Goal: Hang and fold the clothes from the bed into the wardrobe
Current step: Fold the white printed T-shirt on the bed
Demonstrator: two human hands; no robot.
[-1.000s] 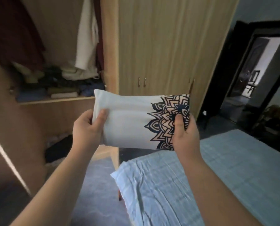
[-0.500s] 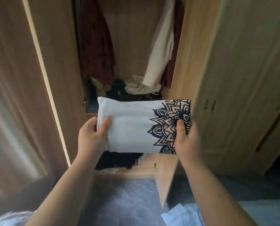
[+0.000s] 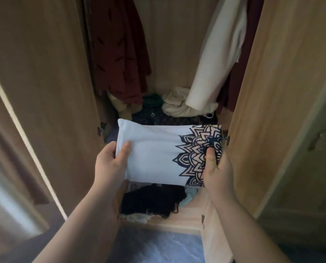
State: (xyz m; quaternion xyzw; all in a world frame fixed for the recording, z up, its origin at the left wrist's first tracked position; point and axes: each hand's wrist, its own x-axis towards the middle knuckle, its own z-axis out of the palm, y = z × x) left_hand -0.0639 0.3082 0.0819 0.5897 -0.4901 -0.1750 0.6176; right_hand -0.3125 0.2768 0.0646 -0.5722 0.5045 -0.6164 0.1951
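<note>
A folded white garment (image 3: 154,150) with a dark mandala print on its right end is held flat between both hands, in front of the open wooden wardrobe (image 3: 179,59). My left hand (image 3: 111,166) grips its left edge, thumb on top. My right hand (image 3: 218,171) grips the printed right end the same way. The garment hovers over the front of the wardrobe's middle shelf, where crumpled dark and cream clothes (image 3: 177,109) lie. The bed is out of view.
A dark red garment (image 3: 118,50) and a cream garment (image 3: 221,54) hang inside. Black clothes (image 3: 152,200) fill the lower compartment. The open left door (image 3: 42,88) and right door (image 3: 260,111) flank the opening. Blue floor (image 3: 154,247) lies below.
The view swung left from the bed to face the open wardrobe and came closer. Both hands kept their grip and carried the folded garment toward the shelf.
</note>
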